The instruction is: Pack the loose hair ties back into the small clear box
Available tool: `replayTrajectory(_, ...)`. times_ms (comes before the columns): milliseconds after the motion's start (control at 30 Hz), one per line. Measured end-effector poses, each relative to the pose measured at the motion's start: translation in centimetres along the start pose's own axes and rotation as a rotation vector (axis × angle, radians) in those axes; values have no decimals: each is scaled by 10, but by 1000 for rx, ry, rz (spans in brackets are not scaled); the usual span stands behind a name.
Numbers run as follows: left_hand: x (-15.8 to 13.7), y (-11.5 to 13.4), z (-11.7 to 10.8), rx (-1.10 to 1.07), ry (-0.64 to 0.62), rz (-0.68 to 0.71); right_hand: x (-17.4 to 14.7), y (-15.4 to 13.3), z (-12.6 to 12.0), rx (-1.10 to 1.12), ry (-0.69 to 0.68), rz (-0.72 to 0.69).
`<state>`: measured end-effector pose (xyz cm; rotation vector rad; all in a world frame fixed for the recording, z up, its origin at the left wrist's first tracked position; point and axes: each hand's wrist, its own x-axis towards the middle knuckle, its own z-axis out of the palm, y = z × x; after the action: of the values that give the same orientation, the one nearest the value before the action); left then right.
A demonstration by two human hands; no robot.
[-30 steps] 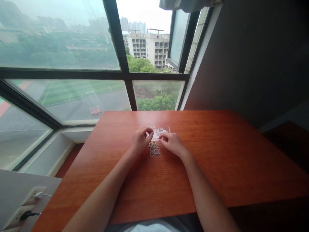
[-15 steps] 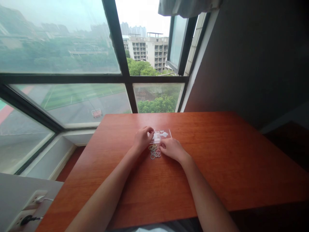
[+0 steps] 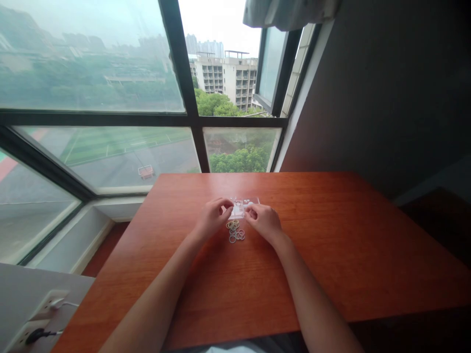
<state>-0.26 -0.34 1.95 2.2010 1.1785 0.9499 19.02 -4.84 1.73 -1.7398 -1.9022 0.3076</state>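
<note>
Rings (image 3: 236,236) are bunched on the near side of the bag (image 3: 237,211), running near to far, slightly closer to the left hand (image 3: 213,216) than the right hand (image 3: 266,220). Both are loosely curled; whether anything is gripped cannot be told.

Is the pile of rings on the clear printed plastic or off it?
Off it: the pile of rings lies on the wooden tabletop, just on the near side of the clear plastic. Whether they touch, I cannot tell.
</note>
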Motion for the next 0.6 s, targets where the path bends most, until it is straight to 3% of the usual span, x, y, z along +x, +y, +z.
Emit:
replayTrajectory(233, -1, 14, 8, -147, -85, 3, -1, 1, 2, 97, 230, -54)
replayTrajectory(600, -1, 25, 13, -153, -68, -57, -2, -1, 4, 106, 215, -119)
